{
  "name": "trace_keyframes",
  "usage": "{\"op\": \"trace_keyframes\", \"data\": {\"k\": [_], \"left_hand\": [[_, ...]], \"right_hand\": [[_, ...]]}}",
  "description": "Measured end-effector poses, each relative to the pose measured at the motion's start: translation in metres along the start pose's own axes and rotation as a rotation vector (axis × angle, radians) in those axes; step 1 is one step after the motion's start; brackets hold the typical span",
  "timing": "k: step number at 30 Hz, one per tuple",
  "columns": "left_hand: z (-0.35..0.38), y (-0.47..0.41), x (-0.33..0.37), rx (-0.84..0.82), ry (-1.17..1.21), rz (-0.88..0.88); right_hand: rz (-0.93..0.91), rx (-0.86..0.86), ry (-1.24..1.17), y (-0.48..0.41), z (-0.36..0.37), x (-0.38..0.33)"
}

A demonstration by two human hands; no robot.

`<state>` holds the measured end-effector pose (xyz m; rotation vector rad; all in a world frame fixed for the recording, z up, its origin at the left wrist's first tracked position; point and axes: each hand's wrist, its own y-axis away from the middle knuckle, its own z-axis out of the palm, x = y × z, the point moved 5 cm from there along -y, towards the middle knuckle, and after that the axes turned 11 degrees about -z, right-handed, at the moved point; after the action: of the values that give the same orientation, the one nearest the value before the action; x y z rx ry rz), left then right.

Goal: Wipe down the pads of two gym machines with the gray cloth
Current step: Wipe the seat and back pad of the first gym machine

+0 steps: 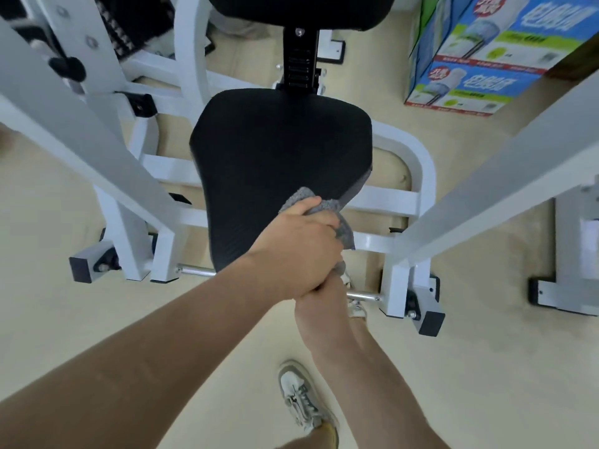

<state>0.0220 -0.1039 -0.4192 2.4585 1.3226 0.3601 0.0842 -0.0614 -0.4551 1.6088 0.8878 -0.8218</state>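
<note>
- gray cloth (327,207): bunched up on the near right corner of the seat pad (278,150), directly under my hands. One flap hangs off the pad edge to the right of the knuckles.
- left hand (295,251): on top, clenched round the cloth with a finger hooked over the wad. I read this as a scrub grip that presses the wad into the corner.
- right hand (324,285): tucked under the left, with only the wrist and heel showing. Can't tell whether it grips the cloth or just braces. A bit of cloth pokes out beside it.
- Stacked hands probably mean extra pressure on the rim, where the pad curves down.
- Edges: the pad's near edge and right side wall drop away right at the hands. A slip to the right goes off the pad toward the white frame bar (389,202) just below.
- Room ahead of the hands: the pad top is bare, so there is a full stroke forward and to the left. It ends at the black post (299,66) and the back pad (301,11) beyond it.
- Sideways: the hands sit between the left beam (81,131) and the right beam (486,189), both apart from the pad. Elbows need watching more than the hands do.
- Behind the hands, toward me: open floor and my shoe (304,400).
- Past the right beam: stacked boxes (486,59), well apart from the hands.
- Progress guess: the seat corner is in hand and the back pad is not being touched.
</note>
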Motion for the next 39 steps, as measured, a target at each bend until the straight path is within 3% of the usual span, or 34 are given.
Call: {"op": "trace_keyframes", "data": {"k": [5,8,12,15,17,20,23,26,29,31,34,39], "left_hand": [[0.006,0.054,0.002,0.172,0.024,-0.103],[-0.005,0.093,0.005,0.343,0.276,-0.139],[-0.030,0.114,-0.034,0.682,0.511,-0.400],[0.004,0.096,-0.056,0.579,0.618,-0.678],[0.030,0.089,-0.048,0.503,0.668,-0.764],[0.042,0.098,-0.033,0.502,0.749,-0.784],[0.043,0.120,-0.020,0.510,0.805,-0.767],[0.037,0.143,-0.004,0.500,0.848,-0.854],[0.023,0.158,0.014,0.430,0.910,-0.975],[0.018,0.168,0.028,0.389,1.171,-1.097],[0.002,0.173,0.068,0.253,1.660,-1.158],[-0.049,0.176,0.145,0.102,1.701,-1.064]], "right_hand": [[-0.002,-0.127,-0.028,0.045,0.007,0.008],[-0.046,-0.284,0.101,0.074,-0.004,-0.005],[-0.299,-0.115,0.236,0.064,-0.019,-0.047],[-0.366,-0.168,0.386,0.043,0.013,-0.049],[-0.371,-0.169,0.426,0.043,0.029,-0.037],[-0.310,-0.146,0.307,0.058,0.025,-0.016],[-0.202,-0.228,0.210,0.072,0.023,-0.002],[-0.031,-0.258,-0.040,0.088,0.017,-0.002],[0.276,-0.252,-0.344,0.102,-0.009,-0.008],[0.391,-0.273,-0.433,0.115,-0.036,-0.010],[0.420,-0.298,-0.459,0.133,-0.085,-0.016],[0.393,-0.263,-0.439,0.168,-0.187,-0.035]]}}
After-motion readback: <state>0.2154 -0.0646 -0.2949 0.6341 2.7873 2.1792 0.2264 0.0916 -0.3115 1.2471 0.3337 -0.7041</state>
